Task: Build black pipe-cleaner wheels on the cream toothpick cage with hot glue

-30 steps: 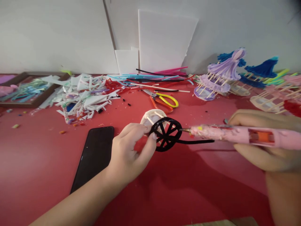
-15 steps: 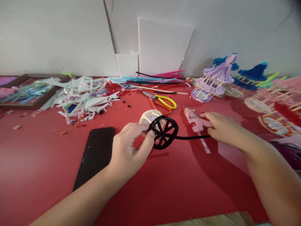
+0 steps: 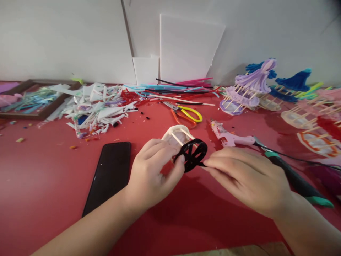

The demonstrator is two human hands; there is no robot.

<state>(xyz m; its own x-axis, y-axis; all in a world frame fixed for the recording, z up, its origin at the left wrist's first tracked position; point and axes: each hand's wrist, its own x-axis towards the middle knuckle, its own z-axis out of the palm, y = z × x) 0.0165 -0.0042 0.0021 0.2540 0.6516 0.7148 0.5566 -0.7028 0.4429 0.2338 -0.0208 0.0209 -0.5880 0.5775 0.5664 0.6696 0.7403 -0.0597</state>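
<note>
Between thumb and fingers my left hand (image 3: 154,170) pinches the left edge of a black fuzzy wheel (image 3: 194,151) with crossed spokes, apparently made of pipe cleaner. My right hand (image 3: 247,177) has its fingertips closed on the black pipe cleaner tail (image 3: 203,164) at the wheel's right side. Just behind the wheel is a cream oval base (image 3: 170,134) with pale sticks; whether they are joined I cannot tell. A pink glue gun (image 3: 231,138) lies beyond my right hand, apart from it. Green-and-black-handled pliers (image 3: 295,174) are partly hidden behind that hand.
Scissors (image 3: 186,115) with yellow and orange handles lie behind the wheel. A black phone (image 3: 109,174) rests at left. White scraps (image 3: 98,103), colored pipe cleaners (image 3: 181,89) and a brown frame (image 3: 39,115) line the back. Small purple (image 3: 253,81) and blue (image 3: 293,81) carousel-like models stand at right.
My right hand has left the glue gun, which now lies on the table, and has come left to the wheel. The pipe cleaner tail is now mostly hidden, and the wheel is tilted.
</note>
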